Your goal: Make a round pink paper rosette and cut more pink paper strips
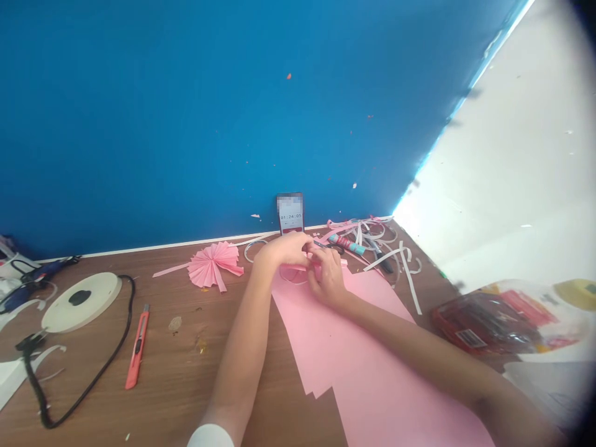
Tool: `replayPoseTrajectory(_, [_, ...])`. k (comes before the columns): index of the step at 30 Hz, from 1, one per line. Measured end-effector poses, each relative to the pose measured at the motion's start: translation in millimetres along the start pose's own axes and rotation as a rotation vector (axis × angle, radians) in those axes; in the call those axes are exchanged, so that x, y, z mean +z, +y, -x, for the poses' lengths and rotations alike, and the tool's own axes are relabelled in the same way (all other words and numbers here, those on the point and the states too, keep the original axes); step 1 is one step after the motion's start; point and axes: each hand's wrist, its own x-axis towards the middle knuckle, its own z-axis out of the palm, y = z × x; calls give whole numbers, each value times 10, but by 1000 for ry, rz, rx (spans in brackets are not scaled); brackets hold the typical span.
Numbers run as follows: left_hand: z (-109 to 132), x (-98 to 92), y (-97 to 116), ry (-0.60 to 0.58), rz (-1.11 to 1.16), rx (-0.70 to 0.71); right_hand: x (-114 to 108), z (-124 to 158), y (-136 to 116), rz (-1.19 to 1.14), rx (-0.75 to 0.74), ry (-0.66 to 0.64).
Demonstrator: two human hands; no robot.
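Observation:
My left hand (288, 248) and my right hand (328, 276) meet over the far end of the pink paper sheets (326, 335). Their fingers are closed around a small folded piece of pink paper (343, 263), mostly hidden by the hands. To the left of my hands lies a pleated pink paper fan (214, 266) with strips hanging from it. Behind my left hand, a phone (290, 212) showing a timer leans against the wall.
A red box cutter (137, 347), a black cord (90, 388) and a round cream disc (81, 302) are on the left. Paper strips (410, 282), a glue stick (347, 243) and a dark pen (382, 259) clutter the back right. A red plastic package (484, 323) sits at right.

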Motion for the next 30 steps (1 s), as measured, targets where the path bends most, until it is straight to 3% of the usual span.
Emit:
replayPoseTrajectory(18, [-11, 18, -7, 5, -3, 38, -8, -16, -2, -5, 15, -16])
replayPoseTrajectory(25, [-17, 34, -60, 32, -5, -45, -15, -29, -5, -15, 48, -20])
replayPoseTrajectory(30, [-4, 16, 14, 29, 2, -60, 4, -28, 19, 12, 47, 25])
